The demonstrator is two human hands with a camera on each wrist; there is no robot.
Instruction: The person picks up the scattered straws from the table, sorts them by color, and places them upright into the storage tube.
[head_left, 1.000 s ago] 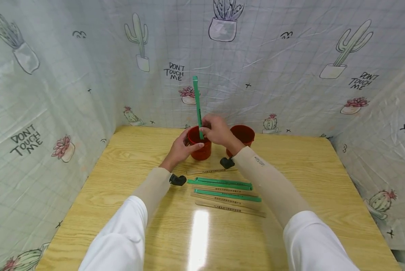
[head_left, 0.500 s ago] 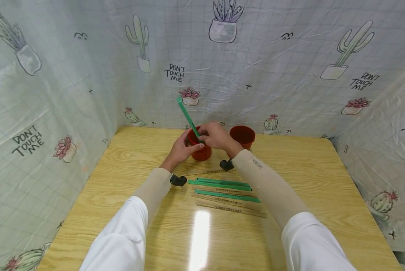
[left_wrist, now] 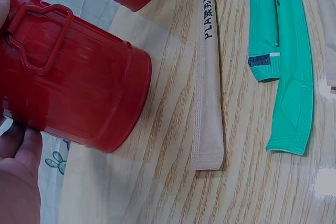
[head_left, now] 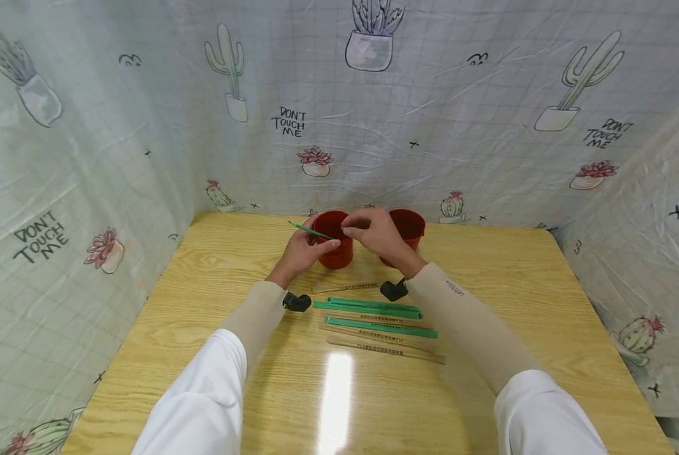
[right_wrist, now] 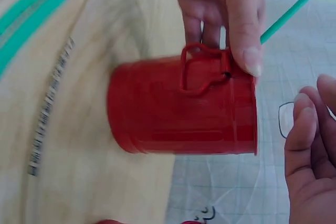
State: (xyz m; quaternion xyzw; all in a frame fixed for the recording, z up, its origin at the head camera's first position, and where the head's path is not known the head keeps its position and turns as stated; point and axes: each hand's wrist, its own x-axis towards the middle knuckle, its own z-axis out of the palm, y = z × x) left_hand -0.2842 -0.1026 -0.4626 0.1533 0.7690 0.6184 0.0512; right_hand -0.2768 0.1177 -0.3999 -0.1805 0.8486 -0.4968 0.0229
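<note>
My left hand grips the left red metal bucket, thumb on its near rim and fingers round its left side. A green paper-wrapped straw leans out of that bucket over the left rim, its lower end hidden inside. In the right wrist view the bucket shows its wire handle, and the straw sticks out past the thumb. At the bucket's right rim hovers my right hand, fingers loosely bent with nothing between them.
A second red bucket stands just to the right, partly behind the right hand. Nearer me lie several wrapped straws: a brown one by the buckets, then green ones and more brown ones in a row. A printed curtain surrounds the wooden table.
The green straw has tipped left from nearly upright and now leans low over the bucket's left rim. My right hand has let go of it and drawn slightly right. The left hand stays put.
</note>
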